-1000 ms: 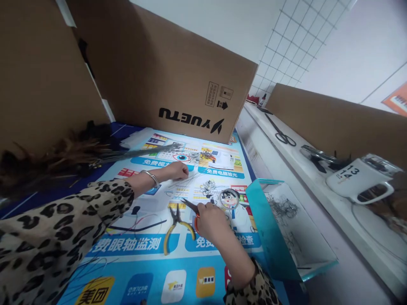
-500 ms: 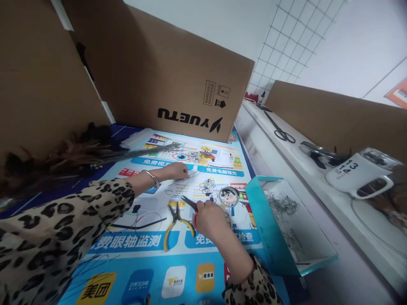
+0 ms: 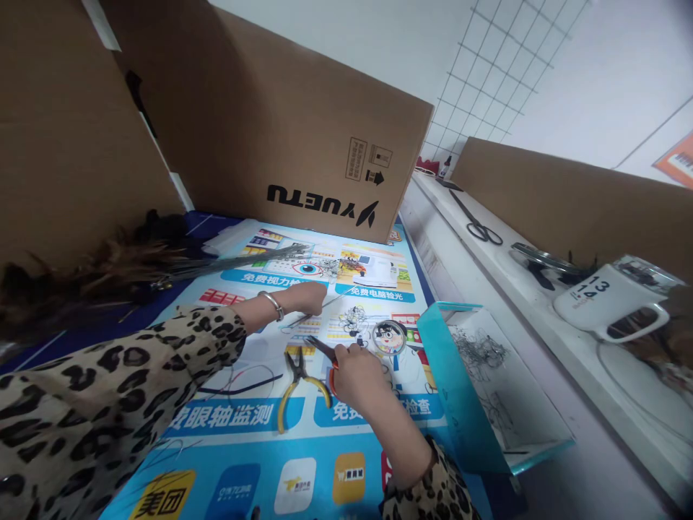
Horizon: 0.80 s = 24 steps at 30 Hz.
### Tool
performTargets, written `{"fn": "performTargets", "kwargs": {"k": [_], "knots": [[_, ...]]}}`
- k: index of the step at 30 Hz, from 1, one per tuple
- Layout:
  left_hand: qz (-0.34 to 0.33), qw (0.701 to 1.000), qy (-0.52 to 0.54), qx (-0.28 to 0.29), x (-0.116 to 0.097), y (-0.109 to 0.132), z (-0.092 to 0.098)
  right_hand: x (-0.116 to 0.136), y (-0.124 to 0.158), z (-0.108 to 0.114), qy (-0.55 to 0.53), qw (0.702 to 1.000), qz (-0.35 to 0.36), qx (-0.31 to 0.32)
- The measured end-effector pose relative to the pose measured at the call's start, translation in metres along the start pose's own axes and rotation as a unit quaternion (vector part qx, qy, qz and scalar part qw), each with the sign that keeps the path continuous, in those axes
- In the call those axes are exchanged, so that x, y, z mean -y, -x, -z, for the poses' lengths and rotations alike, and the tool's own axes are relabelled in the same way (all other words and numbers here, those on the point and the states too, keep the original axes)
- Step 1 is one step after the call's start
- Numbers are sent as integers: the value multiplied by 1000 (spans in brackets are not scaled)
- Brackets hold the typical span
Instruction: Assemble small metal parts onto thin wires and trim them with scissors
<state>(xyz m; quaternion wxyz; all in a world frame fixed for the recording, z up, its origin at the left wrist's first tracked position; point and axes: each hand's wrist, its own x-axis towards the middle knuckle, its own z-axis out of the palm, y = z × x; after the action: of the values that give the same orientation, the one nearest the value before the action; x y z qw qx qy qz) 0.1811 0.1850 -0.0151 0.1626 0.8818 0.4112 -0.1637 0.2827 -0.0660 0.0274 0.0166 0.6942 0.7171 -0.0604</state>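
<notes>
My left hand (image 3: 310,297) is closed in a pinch over the middle of the mat, with thin wires (image 3: 336,298) sticking out on both sides of it. The fingertips themselves are hidden from me. Nearer to me, my right hand (image 3: 357,370) is wrapped round the red handle of a pair of pliers (image 3: 323,348), whose dark jaws point up and left. Just left of it lie yellow-handled pliers (image 3: 298,372), jaws spread. A round clear lens-like disc (image 3: 390,337) and a tangle of fine wire (image 3: 354,318) rest beyond my right hand.
A turquoise box (image 3: 460,404) with wire scraps stands on the right. On the white ledge are scissors (image 3: 484,232) and a white mug (image 3: 609,300). Large cardboard boxes (image 3: 303,108) wall off the back and left. Long grey wires (image 3: 249,260) and brown feathery material (image 3: 119,260) lie at left.
My left hand has shifted slightly right and turned, its wrist now bent more, with the wires at a different slant. My right hand and the pliers in it have hardly moved.
</notes>
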Motion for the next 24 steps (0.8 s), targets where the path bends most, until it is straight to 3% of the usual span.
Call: {"fn": "performTargets", "kwargs": {"k": [7, 15, 24], "knots": [[-1, 999, -4, 32, -6, -11, -2, 2, -1, 6, 3, 1000, -10, 17], [-19, 999, 24, -14, -12, 1, 6, 3, -2, 7, -2, 999, -13, 33], [-115, 971, 184, -101, 22, 23, 28, 3, -2, 9, -3, 999, -11, 39]]}}
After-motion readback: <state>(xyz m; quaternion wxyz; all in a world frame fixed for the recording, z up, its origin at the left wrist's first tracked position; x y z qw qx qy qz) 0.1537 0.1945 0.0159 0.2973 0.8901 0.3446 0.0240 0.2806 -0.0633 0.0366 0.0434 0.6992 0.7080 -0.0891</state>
